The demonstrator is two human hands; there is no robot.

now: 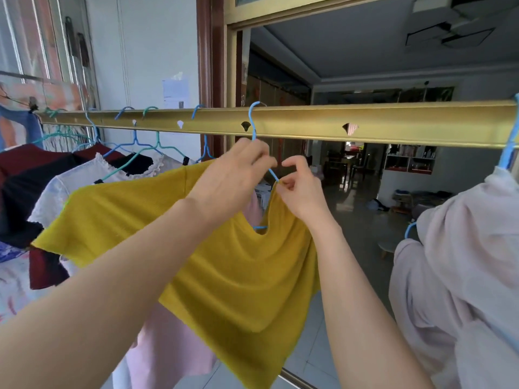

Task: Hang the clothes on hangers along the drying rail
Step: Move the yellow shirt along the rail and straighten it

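A mustard-yellow top point(224, 262) hangs on a blue wire hanger point(254, 122) whose hook sits over the gold drying rail point(365, 123). My left hand point(233, 172) grips the hanger just below its hook, at the top's left shoulder. My right hand point(300, 189) pinches the yellow collar where the hanger's right arm enters the fabric. Part of the hanger is hidden inside the top; a short blue piece shows through the neck opening.
To the left, several garments hang on blue and teal hangers: a white frilled top point(84, 178), a dark red and black one point(25, 178). A pale pink garment point(463, 262) hangs at the right. Behind the rail an open doorway leads indoors.
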